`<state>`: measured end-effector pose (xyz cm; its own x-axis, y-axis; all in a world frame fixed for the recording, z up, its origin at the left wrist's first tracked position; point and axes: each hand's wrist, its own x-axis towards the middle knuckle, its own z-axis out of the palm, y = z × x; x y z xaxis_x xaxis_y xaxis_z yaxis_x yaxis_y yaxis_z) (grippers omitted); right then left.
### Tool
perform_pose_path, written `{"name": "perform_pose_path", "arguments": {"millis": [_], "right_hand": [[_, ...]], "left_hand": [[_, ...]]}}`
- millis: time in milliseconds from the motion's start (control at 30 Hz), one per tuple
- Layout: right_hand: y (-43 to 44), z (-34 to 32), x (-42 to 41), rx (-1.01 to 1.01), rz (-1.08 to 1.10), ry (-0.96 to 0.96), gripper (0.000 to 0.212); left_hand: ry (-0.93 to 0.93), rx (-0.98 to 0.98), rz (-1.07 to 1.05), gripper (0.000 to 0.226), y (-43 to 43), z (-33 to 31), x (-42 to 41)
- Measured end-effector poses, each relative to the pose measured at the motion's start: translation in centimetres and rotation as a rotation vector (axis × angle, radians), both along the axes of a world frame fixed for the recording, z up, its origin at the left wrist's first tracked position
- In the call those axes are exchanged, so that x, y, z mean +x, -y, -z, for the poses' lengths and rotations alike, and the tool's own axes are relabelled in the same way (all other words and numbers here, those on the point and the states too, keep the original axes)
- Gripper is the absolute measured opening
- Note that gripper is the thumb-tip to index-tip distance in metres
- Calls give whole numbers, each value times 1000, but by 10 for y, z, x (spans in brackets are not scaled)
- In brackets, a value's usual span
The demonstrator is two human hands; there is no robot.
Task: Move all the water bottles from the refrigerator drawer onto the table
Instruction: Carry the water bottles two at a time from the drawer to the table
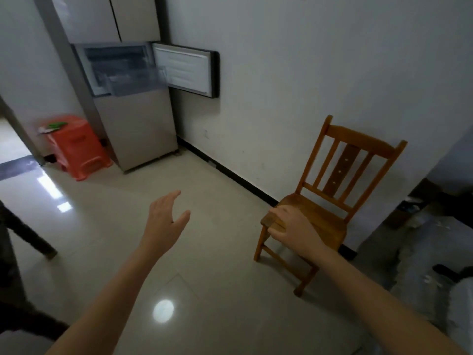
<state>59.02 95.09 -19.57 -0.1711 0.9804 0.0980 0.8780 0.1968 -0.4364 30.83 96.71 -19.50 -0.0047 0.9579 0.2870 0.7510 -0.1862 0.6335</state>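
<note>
Pale glossy tiles run from the person's feet to the refrigerator in the far left corner. Its middle door is swung open against the wall, and the clear drawer is pulled out. I cannot tell whether any water bottles lie in it.

Both hands carry nothing. The left hand is spread flat in the air. The right hand hangs loosely curled over the front corner of a wooden chair; whether it touches the chair is unclear.

This looks like the walk to the fridge for a pick-up. The next move calls for crossing the open floor and reaching down into the drawer. An orange stool stands beside the fridge, and a dark table leg juts in on the left, so the middle lane is the free one.
</note>
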Motion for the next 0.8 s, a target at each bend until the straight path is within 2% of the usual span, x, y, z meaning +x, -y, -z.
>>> {"name": "perform_pose_path", "arguments": {"millis": [200, 467, 633, 800], "right_hand": [[-67, 6, -14, -20, -103, 39, 50], [-205, 0, -34, 22, -194, 129, 51], [-286, -14, -56, 52, -226, 158, 54], [-352, -3, -71, -19, -229, 163, 55]], "left_hand": [[-36, -3, -108, 50, -43, 4, -22], [38, 18, -229, 51, -154, 11, -49], [70, 45, -232, 51, -224, 5, -67], [86, 31, -263, 51, -274, 10, -83]]}}
